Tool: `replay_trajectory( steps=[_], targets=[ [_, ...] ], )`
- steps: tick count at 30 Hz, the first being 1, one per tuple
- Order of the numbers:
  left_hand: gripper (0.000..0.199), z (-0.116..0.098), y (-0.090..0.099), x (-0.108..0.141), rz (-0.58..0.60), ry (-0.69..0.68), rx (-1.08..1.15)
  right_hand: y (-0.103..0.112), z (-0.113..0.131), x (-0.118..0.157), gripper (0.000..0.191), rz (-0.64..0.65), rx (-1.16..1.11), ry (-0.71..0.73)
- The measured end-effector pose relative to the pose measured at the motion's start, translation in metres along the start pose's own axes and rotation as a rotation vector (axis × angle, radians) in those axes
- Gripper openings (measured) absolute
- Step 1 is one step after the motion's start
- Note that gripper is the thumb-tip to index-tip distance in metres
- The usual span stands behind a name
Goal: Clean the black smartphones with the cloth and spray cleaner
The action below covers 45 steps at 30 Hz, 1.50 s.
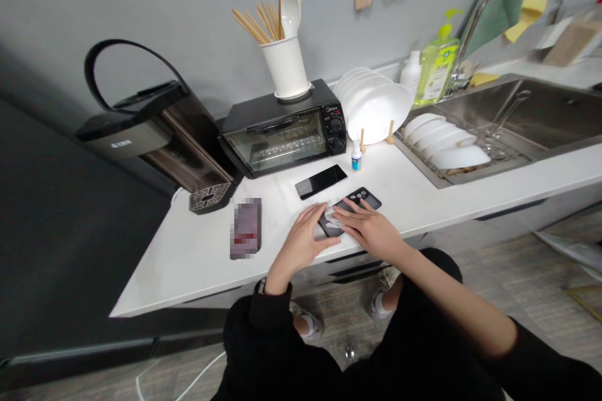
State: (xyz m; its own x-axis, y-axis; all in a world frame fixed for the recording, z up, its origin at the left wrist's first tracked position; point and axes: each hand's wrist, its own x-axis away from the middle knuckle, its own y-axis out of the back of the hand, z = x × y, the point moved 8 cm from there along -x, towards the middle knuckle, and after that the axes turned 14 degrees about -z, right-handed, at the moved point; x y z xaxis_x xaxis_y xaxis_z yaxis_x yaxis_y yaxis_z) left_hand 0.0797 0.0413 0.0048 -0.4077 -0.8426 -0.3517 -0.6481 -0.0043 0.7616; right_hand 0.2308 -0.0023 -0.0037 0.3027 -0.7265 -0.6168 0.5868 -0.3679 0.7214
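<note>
A dark grey phone [371,198] lies on the white counter with its camera lenses facing up. My right hand [369,229] presses a crumpled white cloth or tissue [332,217] against the phone's back. At the phone's left end, my left hand [305,238] rests with thumb and fingers apart around its edge. Just behind lies a black phone or glass plate [321,182], and a small white and blue bottle [356,156] stands upright to its right. Further left is a purplish phone or case [246,229], partly blurred.
A black toaster oven [286,131] bears a white utensil holder [285,66]. The black drink machine [164,138] stands left. White plates [371,103], a green soap bottle [436,66] and a sink [550,113] are at the right.
</note>
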Motion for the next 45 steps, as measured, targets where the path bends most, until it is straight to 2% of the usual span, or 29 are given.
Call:
replay_trajectory(
  steps=[2,4,6,8,10,13,19,24,28,32,36,38,41,43,45],
  targets=[
    [0.065,0.017,0.009,-0.025,-0.046,0.024,-0.102,-0.005,-0.006,-0.004,0.042,-0.013,0.015,-0.038],
    [0.065,0.035,0.015,-0.052,-0.097,0.035,-0.247,-0.012,-0.011,-0.012,0.039,-0.034,0.048,-0.104],
    [0.068,0.048,0.012,-0.072,-0.087,0.036,-0.342,-0.018,-0.015,-0.021,0.036,-0.044,0.045,-0.154],
    [0.055,0.053,0.01,-0.083,-0.091,0.002,-0.381,-0.017,-0.017,-0.028,0.034,-0.074,-0.036,-0.165],
    [0.047,0.053,0.011,-0.085,-0.11,-0.025,-0.44,-0.007,-0.02,-0.03,0.032,-0.171,-0.148,-0.195],
    [0.049,0.051,0.014,-0.081,-0.083,-0.035,-0.555,0.011,-0.029,-0.019,0.031,-0.309,-0.178,-0.309],
    [0.049,0.042,0.022,-0.079,0.055,-0.081,-0.657,0.002,-0.016,-0.013,0.025,-0.176,-0.055,-0.207],
    [0.048,0.032,0.019,-0.089,0.264,-0.192,-0.805,-0.001,-0.017,-0.014,0.028,-0.155,-0.069,-0.238],
    [0.041,0.026,0.012,-0.094,0.352,-0.236,-0.803,-0.001,-0.016,-0.014,0.027,-0.138,-0.087,-0.241],
    [0.032,0.026,0.021,-0.094,0.325,-0.237,-0.83,-0.003,-0.014,-0.012,0.028,-0.118,-0.105,-0.243],
    [0.035,0.03,0.054,-0.084,0.209,-0.191,-0.861,-0.008,-0.013,-0.01,0.031,-0.102,-0.131,-0.268],
    [0.034,0.03,0.073,-0.071,0.13,-0.146,-0.822,-0.013,-0.014,-0.013,0.032,-0.094,-0.173,-0.275],
    [0.03,0.024,0.096,-0.042,-0.044,-0.022,-0.506,-0.019,-0.02,-0.027,0.03,-0.107,-0.264,-0.288],
    [0.028,0.022,0.099,-0.022,-0.127,0.08,-0.213,-0.018,-0.028,-0.038,0.036,-0.155,-0.304,-0.338],
    [0.032,0.024,0.087,-0.005,-0.134,0.199,0.124,-0.011,-0.04,-0.042,0.044,-0.258,-0.414,-0.446]
  ],
)
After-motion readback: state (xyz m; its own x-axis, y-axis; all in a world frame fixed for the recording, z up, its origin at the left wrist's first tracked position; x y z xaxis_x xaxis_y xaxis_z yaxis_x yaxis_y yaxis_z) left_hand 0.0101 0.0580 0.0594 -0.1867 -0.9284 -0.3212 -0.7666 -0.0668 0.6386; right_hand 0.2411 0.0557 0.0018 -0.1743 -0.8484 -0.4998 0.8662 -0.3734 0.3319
